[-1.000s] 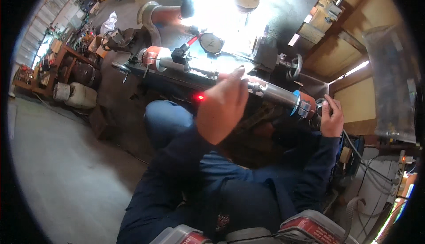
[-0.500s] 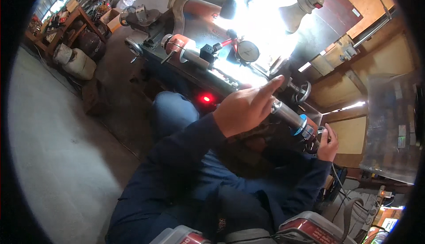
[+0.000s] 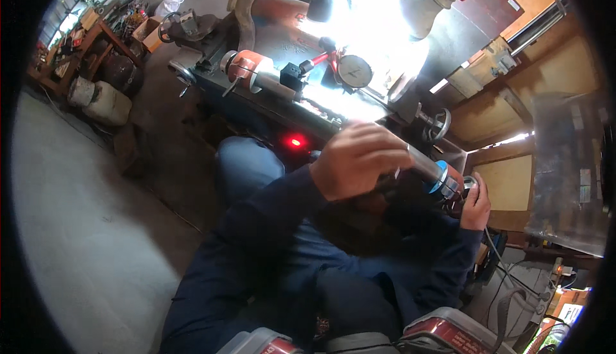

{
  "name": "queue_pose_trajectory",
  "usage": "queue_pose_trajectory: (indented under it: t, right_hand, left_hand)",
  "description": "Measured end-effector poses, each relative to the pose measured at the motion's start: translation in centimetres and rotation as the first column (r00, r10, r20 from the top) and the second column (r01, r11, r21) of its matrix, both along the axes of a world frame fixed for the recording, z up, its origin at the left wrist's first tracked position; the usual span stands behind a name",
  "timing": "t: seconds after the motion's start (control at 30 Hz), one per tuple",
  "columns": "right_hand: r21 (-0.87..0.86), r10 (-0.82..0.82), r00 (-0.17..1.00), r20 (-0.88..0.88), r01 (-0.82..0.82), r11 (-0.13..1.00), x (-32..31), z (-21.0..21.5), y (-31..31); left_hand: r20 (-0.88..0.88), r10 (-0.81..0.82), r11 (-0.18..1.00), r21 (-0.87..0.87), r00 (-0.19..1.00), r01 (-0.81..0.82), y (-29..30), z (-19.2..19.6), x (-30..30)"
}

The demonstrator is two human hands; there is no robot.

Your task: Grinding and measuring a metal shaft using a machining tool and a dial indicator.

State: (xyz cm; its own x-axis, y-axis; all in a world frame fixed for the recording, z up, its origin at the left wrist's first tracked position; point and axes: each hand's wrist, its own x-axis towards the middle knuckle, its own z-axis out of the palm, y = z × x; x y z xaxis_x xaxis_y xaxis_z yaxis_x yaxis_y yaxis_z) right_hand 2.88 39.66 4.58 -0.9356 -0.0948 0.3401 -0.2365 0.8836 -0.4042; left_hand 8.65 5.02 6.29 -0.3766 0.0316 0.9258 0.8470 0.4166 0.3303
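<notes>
steel cylinder (image 3: pixel 420 163): silver, with a blue band and orange-red end
indicator lamp (image 3: pixel 295 141): glowing red, left of the cylinder
sleeves (image 3: pixel 256 225): dark navy
dial gauge (image 3: pixel 354 71): grey face, above the cylinder

A grey concrete floor (image 3: pixel 83 225), wooden wall panels (image 3: pixel 552 78), cluttered shelves (image 3: pixel 77 52) far left, and perhaps a window's glare (image 3: pixel 372 20) above.

My left hand (image 3: pixel 359 161) has dropped from raised onto the steel cylinder (image 3: pixel 420 164); my fingers (image 3: pixel 391 155) now curl over it.
</notes>
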Motion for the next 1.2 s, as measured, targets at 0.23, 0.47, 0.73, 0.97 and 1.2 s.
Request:
queue_pose_trajectory:
  t: [0.23, 0.47, 0.73, 0.97, 1.2]
  right_hand:
    - [-0.030, -0.029, 0.984, -0.175, 0.024, 0.999, 1.9, -2.3, -0.5]
    - [-0.101, -0.172, 0.872, -0.459, 0.142, 0.985, 2.3, -8.1, -0.5]
    - [-0.161, -0.237, 0.553, -0.799, 0.183, 0.970, 0.8, -11.0, -1.3]
    - [-0.186, -0.292, 0.502, -0.814, 0.251, 0.950, 0.5, -10.9, -1.9]
    - [-0.140, -0.234, 0.611, -0.756, 0.198, 0.970, 1.3, -11.0, -0.8]
  left_hand:
    - [0.313, 0.265, 0.748, 0.530, 0.912, -0.399, -3.9, 0.0, 0.1]
    - [0.271, 0.055, 0.635, 0.733, 0.961, -0.243, -3.9, -1.1, -1.8]
    - [0.386, 0.093, 0.671, 0.657, 0.918, -0.344, -3.6, -2.0, -2.4]
    - [0.377, 0.130, 0.723, 0.597, 0.917, -0.348, -3.8, -2.4, -2.8]
    - [0.382, 0.218, 0.845, 0.387, 0.898, -0.369, -3.5, -1.5, -2.3]
